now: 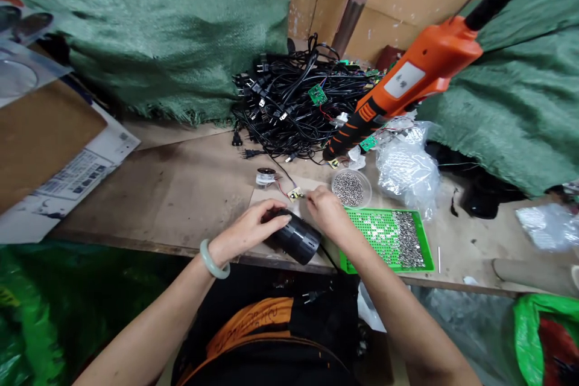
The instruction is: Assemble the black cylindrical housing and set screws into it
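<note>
A black ribbed cylinder (pixel 298 240) lies on its side at the table's front edge. My left hand (pixel 253 226), with a pale bangle at the wrist, is closed round the cylinder's upper left end. To the right, my right hand (pixel 323 205) has its fingers pinched together beside a small yellowish circuit board (pixel 295 194); what they hold, if anything, is hidden. Red wires run from the board to a small clear and dark part (pixel 266 177) on its left. A black cable leads from the board to the cord pile.
Black plug cords (pixel 289 102) are heaped at the back, under a hanging orange power screwdriver (pixel 407 78). Screws fill a round dish (pixel 350 188) and part of a green tray (pixel 386 268). Bubble wrap (pixel 407 163) lies behind the tray; a box (pixel 58 151) stands left.
</note>
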{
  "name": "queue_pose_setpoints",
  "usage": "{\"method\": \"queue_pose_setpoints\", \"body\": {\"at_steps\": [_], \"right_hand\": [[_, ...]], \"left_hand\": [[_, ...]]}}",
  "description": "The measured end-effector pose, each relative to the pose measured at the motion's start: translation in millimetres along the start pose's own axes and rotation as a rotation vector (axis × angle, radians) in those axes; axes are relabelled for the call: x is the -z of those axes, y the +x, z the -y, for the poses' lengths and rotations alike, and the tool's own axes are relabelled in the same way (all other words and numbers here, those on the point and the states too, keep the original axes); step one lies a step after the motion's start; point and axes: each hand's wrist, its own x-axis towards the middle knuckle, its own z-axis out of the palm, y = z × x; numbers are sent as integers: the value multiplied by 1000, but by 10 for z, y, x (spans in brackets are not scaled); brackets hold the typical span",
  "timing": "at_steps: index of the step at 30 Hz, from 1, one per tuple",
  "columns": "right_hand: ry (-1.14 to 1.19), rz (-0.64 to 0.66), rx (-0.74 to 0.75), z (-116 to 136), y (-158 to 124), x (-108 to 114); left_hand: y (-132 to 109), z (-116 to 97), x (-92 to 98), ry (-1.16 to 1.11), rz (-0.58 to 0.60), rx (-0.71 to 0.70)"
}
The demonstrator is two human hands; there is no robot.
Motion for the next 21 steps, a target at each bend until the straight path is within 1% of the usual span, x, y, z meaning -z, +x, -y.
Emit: {"method": "queue_pose_setpoints", "body": {"at_steps": [3, 7, 9, 12, 16, 21], "right_hand": [[-82, 14, 22, 22, 25, 0], [-153, 58, 94, 9, 8, 54], [-194, 89, 98, 4, 0, 86], [-239, 101, 95, 15, -8, 123], [-209, 109, 92, 25, -20, 130], [-180, 57, 155, 3, -35, 54]], "left_hand": [[7, 17, -5, -4, -21, -10], [1, -5, 2, -3, -21, -18], [-4, -35, 11, 2, -12, -21], [-4, -65, 23, 6, -7, -19], [2, -45, 20, 2, -9, -9], [2, -24, 14, -5, -14, -18]]}}
